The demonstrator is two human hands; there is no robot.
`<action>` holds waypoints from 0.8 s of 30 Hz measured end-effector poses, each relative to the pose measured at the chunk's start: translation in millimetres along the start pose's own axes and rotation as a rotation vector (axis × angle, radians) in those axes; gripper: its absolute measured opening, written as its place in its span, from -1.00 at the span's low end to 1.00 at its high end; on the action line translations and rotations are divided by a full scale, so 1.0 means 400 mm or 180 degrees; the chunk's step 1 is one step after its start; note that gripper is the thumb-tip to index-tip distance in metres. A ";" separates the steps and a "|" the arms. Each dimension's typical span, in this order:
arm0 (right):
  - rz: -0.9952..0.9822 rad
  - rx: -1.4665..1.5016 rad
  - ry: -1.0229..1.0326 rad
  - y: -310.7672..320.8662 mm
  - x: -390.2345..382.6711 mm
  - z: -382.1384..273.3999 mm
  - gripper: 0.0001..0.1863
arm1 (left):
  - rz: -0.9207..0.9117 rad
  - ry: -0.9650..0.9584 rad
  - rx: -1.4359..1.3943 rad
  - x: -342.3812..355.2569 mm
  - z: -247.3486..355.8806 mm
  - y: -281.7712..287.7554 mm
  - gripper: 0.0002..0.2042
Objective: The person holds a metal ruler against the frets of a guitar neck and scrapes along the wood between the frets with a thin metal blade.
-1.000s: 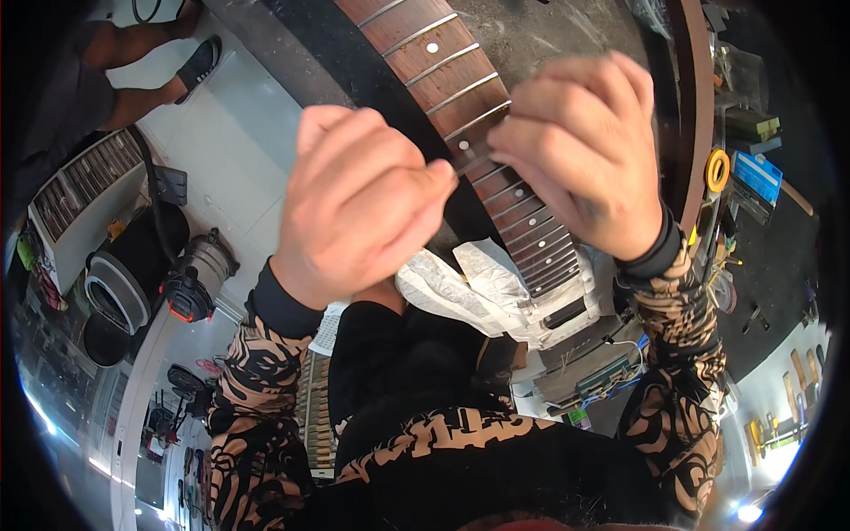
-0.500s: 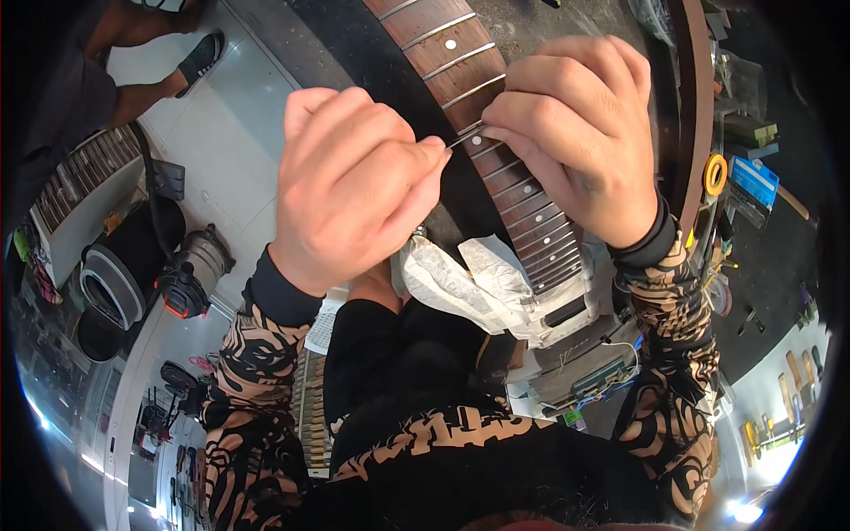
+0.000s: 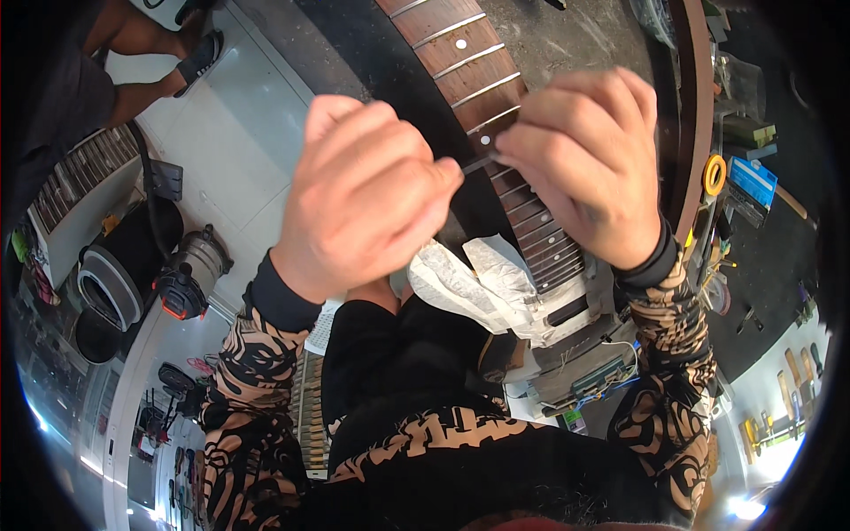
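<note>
My left hand (image 3: 367,202) and my right hand (image 3: 591,168) are both closed, pinching opposite ends of a short thin wire (image 3: 479,163) between thumb and fingers. The wire is blurred and stretches across the gap above a guitar neck. That neck's brown fretboard (image 3: 474,75) has metal frets and pale dot inlays, and it runs from the top down toward me. At its lower end the guitar body (image 3: 567,332) is masked with whitish paper and tape (image 3: 452,279). My right hand hides part of the fretboard's right edge.
A dark workbench (image 3: 580,44) lies under the neck, with a curved brown edge (image 3: 693,106) to the right. Beyond it are a yellow tape roll (image 3: 714,175), a blue packet (image 3: 753,181) and hand tools (image 3: 797,398). A shop vacuum (image 3: 190,265) stands left, near another person's leg (image 3: 146,97).
Both hands have shifted slightly down and to the right in the picture, still holding the wire. The guitar neck also appears a little farther right.
</note>
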State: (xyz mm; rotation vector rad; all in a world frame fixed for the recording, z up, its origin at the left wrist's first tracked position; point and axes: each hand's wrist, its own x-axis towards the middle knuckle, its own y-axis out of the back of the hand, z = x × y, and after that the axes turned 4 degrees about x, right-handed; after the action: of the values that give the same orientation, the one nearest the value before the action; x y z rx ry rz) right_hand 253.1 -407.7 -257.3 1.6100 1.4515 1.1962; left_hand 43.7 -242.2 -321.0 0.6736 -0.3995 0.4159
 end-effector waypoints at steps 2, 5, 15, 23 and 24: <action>-0.0010 -0.0086 -0.0009 -0.002 0.022 0.002 -0.61 | 0.0267 0.0176 0.0269 0.004 -0.010 -0.003 -0.72; 0.0078 -0.0057 -0.0082 -0.015 0.018 -0.002 -0.60 | 0.0256 0.0218 0.0212 -0.008 0.006 -0.010 -0.74; 0.0189 0.0077 -0.0262 0.037 0.060 0.017 -0.54 | 0.0240 0.0249 0.0154 0.017 -0.014 0.044 -0.77; 0.0453 0.0722 -0.1007 0.072 -0.047 0.070 -0.47 | 0.0414 0.0514 0.0151 0.023 0.020 0.029 -0.76; 0.0464 0.0725 -0.1017 0.075 -0.053 0.059 -0.47 | 0.0400 0.0509 0.0150 0.029 0.027 0.020 -0.76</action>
State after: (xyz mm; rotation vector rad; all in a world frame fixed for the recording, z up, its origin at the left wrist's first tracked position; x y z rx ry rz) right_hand 287.1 -431.0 -243.0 1.9876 1.3168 0.8212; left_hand 47.2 -240.9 -303.6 0.6580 -0.2819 0.5959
